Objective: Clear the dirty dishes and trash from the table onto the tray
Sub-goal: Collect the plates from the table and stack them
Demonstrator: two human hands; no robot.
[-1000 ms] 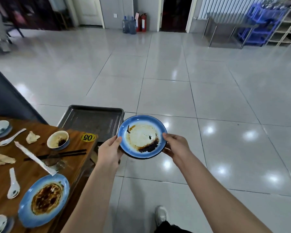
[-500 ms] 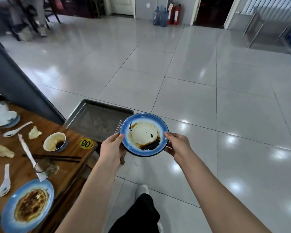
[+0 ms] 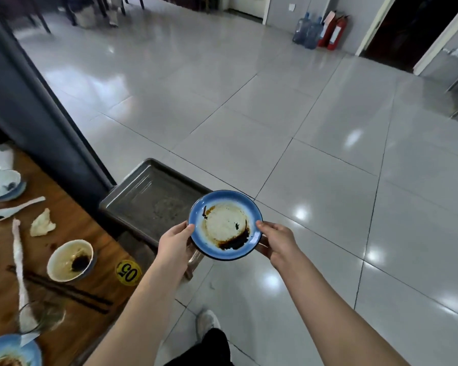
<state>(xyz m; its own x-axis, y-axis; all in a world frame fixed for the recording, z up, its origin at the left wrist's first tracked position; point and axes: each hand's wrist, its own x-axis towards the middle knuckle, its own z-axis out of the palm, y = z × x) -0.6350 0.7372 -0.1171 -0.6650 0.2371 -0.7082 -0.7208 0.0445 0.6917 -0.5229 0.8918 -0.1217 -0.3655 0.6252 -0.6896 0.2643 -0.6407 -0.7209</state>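
Both hands, left hand (image 3: 175, 240) and right hand (image 3: 276, 240), grip the dirty plate (image 3: 225, 224) by opposite rims, keeping sauce level over the tray (image 3: 143, 199).

A restaurant: numbered table sticker (image 3: 128, 271), dirty dishes, tiled floor (image 3: 315, 159).

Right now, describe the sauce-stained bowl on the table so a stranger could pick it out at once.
Start at the wooden table on the left and find the yellow 05 sticker near its corner. The bowl sits just left of that sticker, with dark chopsticks lying beside it. Unlike the cleaner white bowl further back, it is smeared brown inside with a black blob of sauce.
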